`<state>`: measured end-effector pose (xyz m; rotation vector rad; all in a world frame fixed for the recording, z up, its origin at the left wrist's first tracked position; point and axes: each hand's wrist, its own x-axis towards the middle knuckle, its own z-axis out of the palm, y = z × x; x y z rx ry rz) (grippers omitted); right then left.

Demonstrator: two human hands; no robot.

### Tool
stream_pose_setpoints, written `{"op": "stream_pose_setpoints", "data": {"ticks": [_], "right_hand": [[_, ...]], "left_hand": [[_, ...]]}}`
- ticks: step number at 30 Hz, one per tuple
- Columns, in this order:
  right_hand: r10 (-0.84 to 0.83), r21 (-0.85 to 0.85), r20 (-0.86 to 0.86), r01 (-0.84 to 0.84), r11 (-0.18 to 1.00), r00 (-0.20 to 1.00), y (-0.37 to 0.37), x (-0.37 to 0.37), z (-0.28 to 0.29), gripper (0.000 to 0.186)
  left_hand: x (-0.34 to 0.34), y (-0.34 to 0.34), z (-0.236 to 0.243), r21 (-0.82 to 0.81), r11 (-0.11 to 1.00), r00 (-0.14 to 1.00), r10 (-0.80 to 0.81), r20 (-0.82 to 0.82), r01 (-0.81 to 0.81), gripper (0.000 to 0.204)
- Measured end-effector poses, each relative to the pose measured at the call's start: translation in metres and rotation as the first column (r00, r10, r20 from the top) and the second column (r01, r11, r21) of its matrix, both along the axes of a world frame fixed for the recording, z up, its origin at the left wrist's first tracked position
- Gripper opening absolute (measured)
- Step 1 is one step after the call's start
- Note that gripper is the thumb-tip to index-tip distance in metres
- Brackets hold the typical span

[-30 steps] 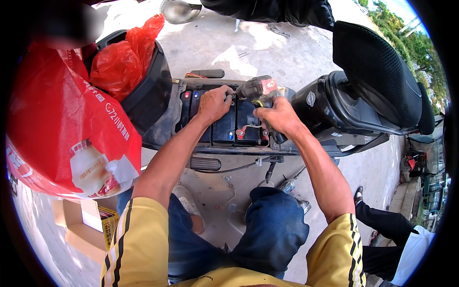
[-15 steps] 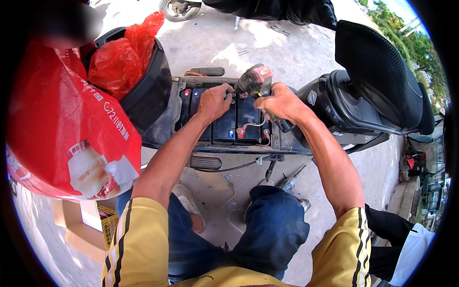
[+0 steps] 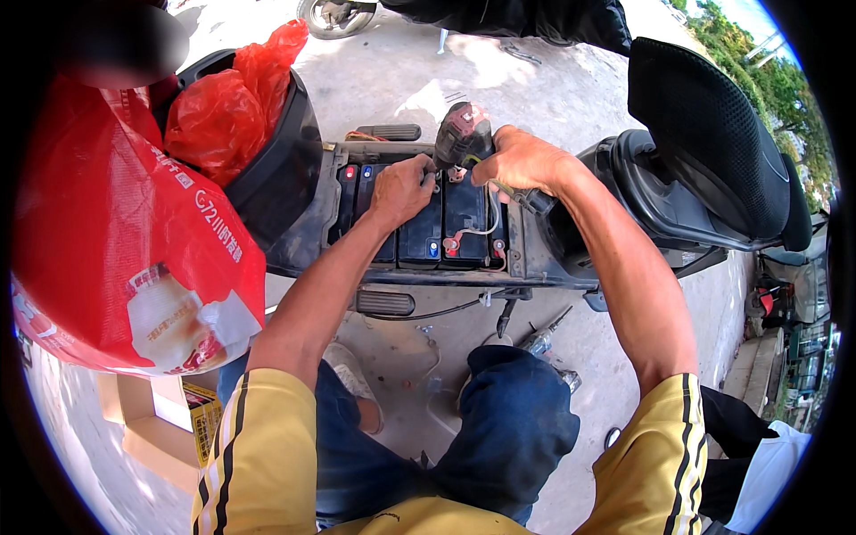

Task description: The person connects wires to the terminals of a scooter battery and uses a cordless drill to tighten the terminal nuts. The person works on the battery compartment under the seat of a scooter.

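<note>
Several black batteries (image 3: 419,239) sit side by side in the open floor compartment of a scooter, with red and blue terminals. My right hand (image 3: 526,165) is wrapped round the grip of a red and black cordless drill (image 3: 464,134). The drill's front end points down at the far ends of the batteries. Close beside it, my left hand (image 3: 403,189) rests over the batteries with its fingers pinched at a far terminal; what they hold is hidden. A pale wire (image 3: 481,232) curves from a near terminal of a right-hand battery toward the drill.
A large red bag (image 3: 134,241) and a dark bin holding a red plastic bag (image 3: 214,111) stand at the left. The scooter seat (image 3: 704,125) is raised at the right. Another power tool (image 3: 542,339) lies on the ground by my knee. An opened cardboard box (image 3: 160,437) sits lower left.
My right hand and the drill have tipped up and a little left, and the right elbow has swung outward. My left hand stays at the same spot.
</note>
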<state>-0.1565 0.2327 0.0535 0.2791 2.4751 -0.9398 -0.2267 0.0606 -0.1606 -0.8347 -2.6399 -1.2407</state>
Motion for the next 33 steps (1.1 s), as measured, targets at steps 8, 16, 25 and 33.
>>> {"op": "stream_pose_setpoints", "data": {"ticks": [8, 16, 25, 33], "right_hand": [[-0.032, 0.112, 0.107, 0.02, 0.993, 0.994, 0.004, -0.02, 0.003, 0.027], [-0.027, 0.105, 0.112, 0.015, 0.994, 0.993, -0.001, -0.017, 0.01, 0.028], [-0.035, 0.097, 0.092, 0.026, 0.995, 0.995, -0.002, -0.014, 0.009, 0.028], [0.011, 0.05, 0.031, -0.012, 0.999, 0.999, 0.003, -0.009, -0.003, 0.028]], "left_hand": [[-0.001, 0.002, -0.005, 0.013, 1.0, 0.999, -0.001, -0.04, 0.002, 0.024], [-0.001, 0.001, 0.0, 0.004, 1.0, 1.0, -0.01, -0.005, 0.01, 0.024], [-0.001, 0.002, 0.001, -0.024, 1.0, 1.0, -0.018, 0.005, 0.018, 0.027], [0.0, 0.001, 0.002, -0.055, 0.998, 1.0, -0.005, 0.019, 0.006, 0.027]]}}
